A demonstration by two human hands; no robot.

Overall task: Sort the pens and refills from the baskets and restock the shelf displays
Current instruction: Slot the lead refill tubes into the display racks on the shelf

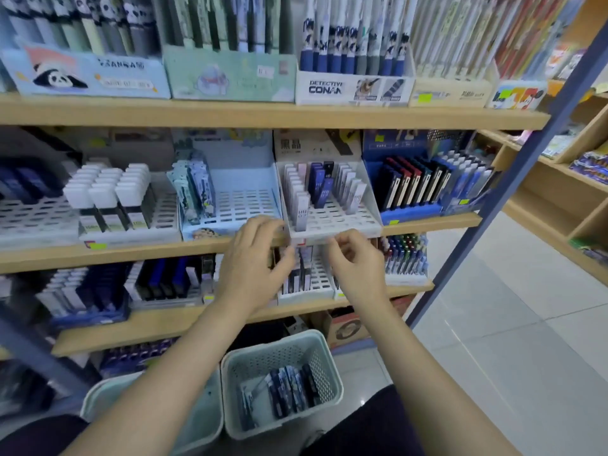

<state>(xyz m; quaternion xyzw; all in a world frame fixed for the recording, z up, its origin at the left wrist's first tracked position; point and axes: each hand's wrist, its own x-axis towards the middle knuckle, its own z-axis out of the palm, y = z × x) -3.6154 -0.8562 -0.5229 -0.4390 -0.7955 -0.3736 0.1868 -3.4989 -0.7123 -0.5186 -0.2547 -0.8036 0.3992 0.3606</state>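
Seemingly dark-blue refill packs (289, 393), blurred.

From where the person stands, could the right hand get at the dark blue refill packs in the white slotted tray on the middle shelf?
Probably yes. The right hand is at the white slotted tray's front edge, and nothing stands between it and the dark blue refill packs.
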